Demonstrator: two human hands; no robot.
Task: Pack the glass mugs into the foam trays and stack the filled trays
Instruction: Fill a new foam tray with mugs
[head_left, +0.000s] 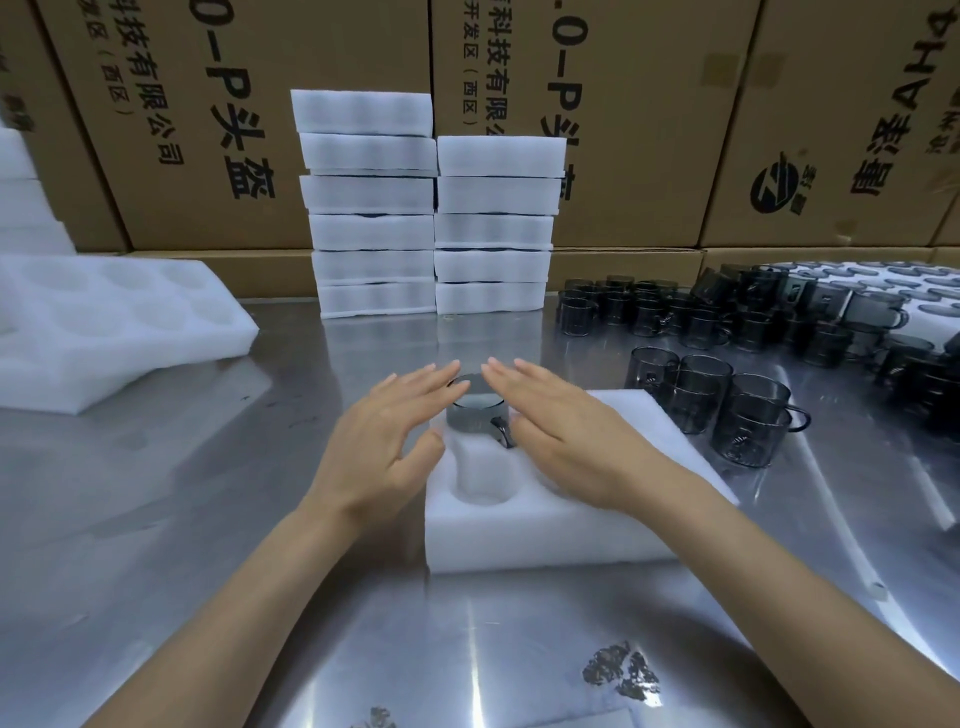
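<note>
Foam tray near table front edge, one smoky glass mug seated in far pocket, rim proud, handle toward me. I see left hand and right hand flat either side of mug, fingers straight and together, holding nothing. Risk, my guess: uneven push cocks mug in pocket, handle snags foam. Near pocket empty. Loose mugs just right of tray, easy to knock. Filled stacks behind.

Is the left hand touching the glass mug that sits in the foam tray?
Cannot tell. In the head view the left hand overlaps the mug in the foam tray, with straight fingers hiding its left side; no contact or gap shows.
</note>
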